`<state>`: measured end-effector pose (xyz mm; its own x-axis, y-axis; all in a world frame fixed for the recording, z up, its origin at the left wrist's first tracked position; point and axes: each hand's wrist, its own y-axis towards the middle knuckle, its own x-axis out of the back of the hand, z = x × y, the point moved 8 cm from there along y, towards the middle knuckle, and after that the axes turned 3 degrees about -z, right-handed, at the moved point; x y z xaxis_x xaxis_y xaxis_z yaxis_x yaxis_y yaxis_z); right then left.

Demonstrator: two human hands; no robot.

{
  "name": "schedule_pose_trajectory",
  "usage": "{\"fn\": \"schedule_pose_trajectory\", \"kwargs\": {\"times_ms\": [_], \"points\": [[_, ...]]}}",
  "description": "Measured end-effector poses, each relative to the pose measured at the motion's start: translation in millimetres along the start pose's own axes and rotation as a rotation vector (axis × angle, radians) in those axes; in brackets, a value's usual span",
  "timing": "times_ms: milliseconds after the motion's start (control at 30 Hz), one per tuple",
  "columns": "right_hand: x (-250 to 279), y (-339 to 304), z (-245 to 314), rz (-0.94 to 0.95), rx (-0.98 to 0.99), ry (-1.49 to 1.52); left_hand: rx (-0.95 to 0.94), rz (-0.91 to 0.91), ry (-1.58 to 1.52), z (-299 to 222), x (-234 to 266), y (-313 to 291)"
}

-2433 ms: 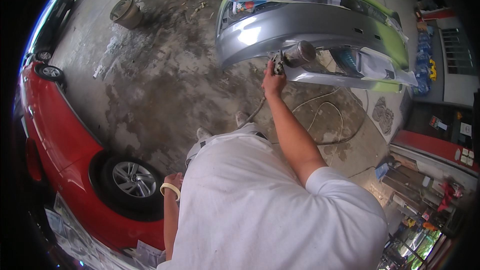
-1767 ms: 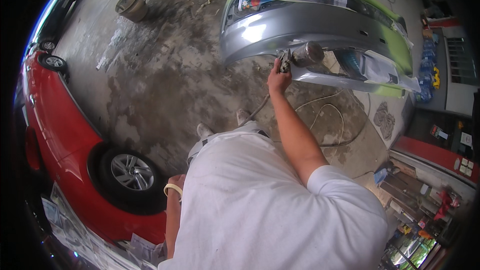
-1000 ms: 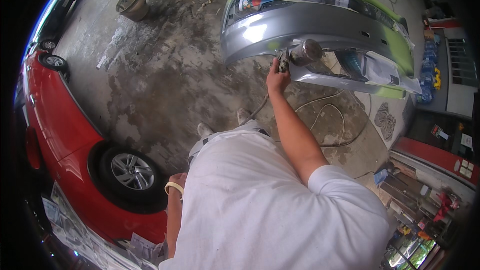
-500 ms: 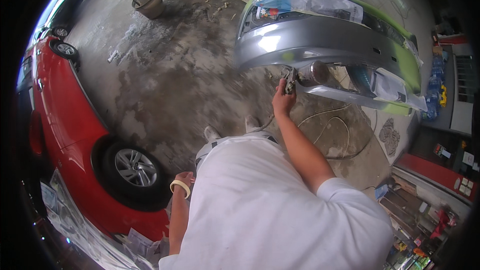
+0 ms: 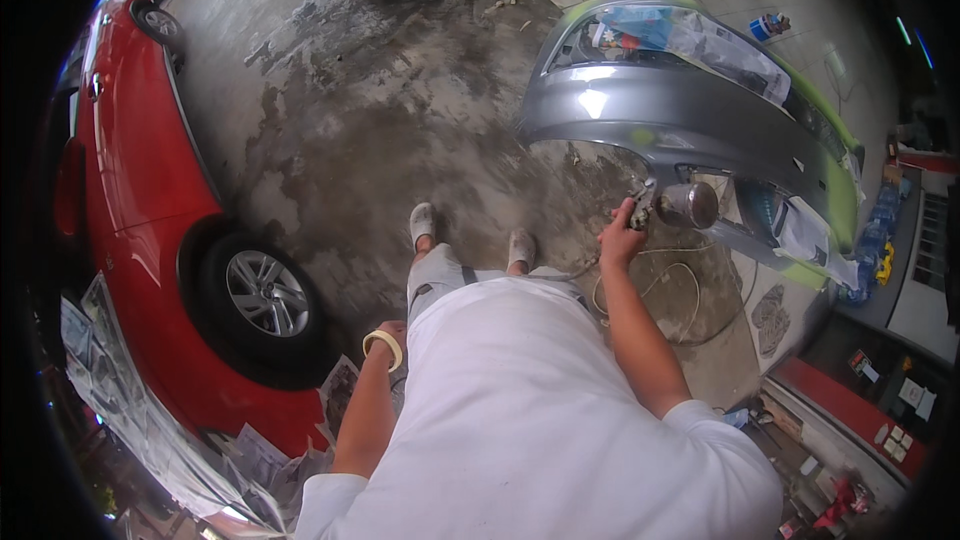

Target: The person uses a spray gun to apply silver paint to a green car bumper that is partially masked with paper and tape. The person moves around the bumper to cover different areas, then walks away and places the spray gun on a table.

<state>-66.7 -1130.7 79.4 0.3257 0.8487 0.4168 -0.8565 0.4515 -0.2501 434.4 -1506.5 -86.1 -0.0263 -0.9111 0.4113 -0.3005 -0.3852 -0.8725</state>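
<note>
In the head view, the gun is near the bumper, by its lower edge; a careless wrist swing could knock its cup against the grey face. The right hand has its fingers curled around the grip. The left hand hangs low; its finger spread and any hold I cannot tell.

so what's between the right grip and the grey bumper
In the head view, the spray gun with its metal cup lies between the right grip and the grey bumper; any contact is unclear.
</note>
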Motion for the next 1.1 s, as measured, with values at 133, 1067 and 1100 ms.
{"fn": "schedule_pose_trajectory", "kwargs": {"times_ms": [133, 1067, 1100], "points": [[9.4, -42.8, 26.8, -0.097, -0.087, 0.048, -0.003, 0.141, 0.060, -48.0, 53.0, 15.2], [-30.6, -216.5, -6.9, -0.406, -0.110, 0.151, -0.255, 0.253, 0.060, -218.0, 262.7, 192.5], [-35.7, -212.6, -4.4, -0.391, -0.048, 0.146, -0.287, 0.255, 0.089, -214.7, 260.0, 197.0]]}}
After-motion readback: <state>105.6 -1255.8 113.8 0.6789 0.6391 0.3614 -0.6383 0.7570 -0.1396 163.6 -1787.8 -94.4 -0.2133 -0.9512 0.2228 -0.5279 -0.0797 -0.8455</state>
